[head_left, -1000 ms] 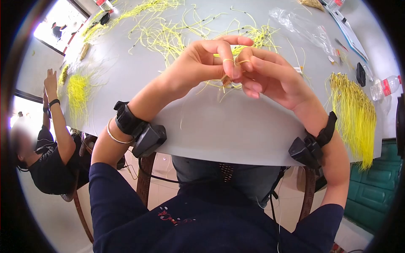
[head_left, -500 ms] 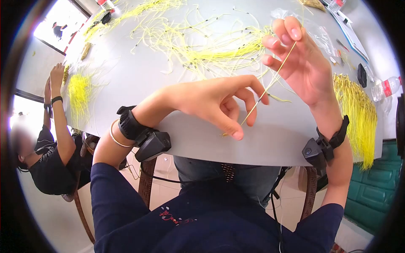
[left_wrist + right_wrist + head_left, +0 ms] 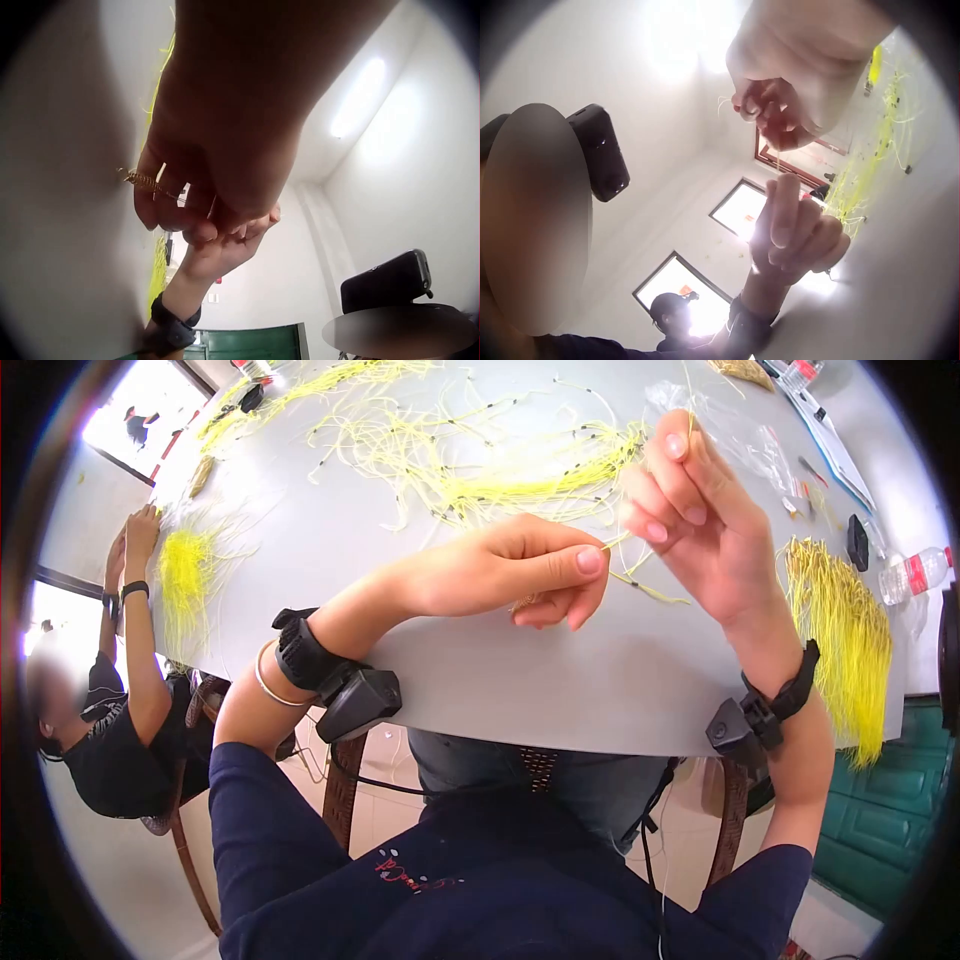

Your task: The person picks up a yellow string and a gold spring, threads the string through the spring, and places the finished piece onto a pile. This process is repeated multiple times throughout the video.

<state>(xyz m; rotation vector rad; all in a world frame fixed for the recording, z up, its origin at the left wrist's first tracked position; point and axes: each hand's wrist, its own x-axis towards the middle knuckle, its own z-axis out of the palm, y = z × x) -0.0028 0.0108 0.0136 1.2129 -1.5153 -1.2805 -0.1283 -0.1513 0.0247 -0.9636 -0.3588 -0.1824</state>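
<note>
A thin yellow cord [image 3: 617, 541] runs between my two hands above the table. My left hand [image 3: 500, 575] has its fingers curled and pinches the cord between thumb and index finger. Out of the left fingers sticks a gold spring-like coil [image 3: 144, 181], plain in the left wrist view. My right hand [image 3: 705, 510], higher and to the right, grips the cord with thumb and fingertips, and a loose end rises above them. In the right wrist view a short length of cord [image 3: 778, 159] spans the gap between the hands.
Loose yellow cords [image 3: 540, 485] with dark bits lie across the grey table [image 3: 560, 695]. At right hangs a yellow bundle [image 3: 840, 640] over the edge, near a bottle [image 3: 915, 570] and a clear plastic bag [image 3: 735, 445]. Another person [image 3: 110, 730] sits at left by a yellow bundle [image 3: 187, 585].
The hands were together at first; then my right hand rose to the right, drawing the cord out. My left fingers, spread half a second ago, have since curled in and moved up the cord.
</note>
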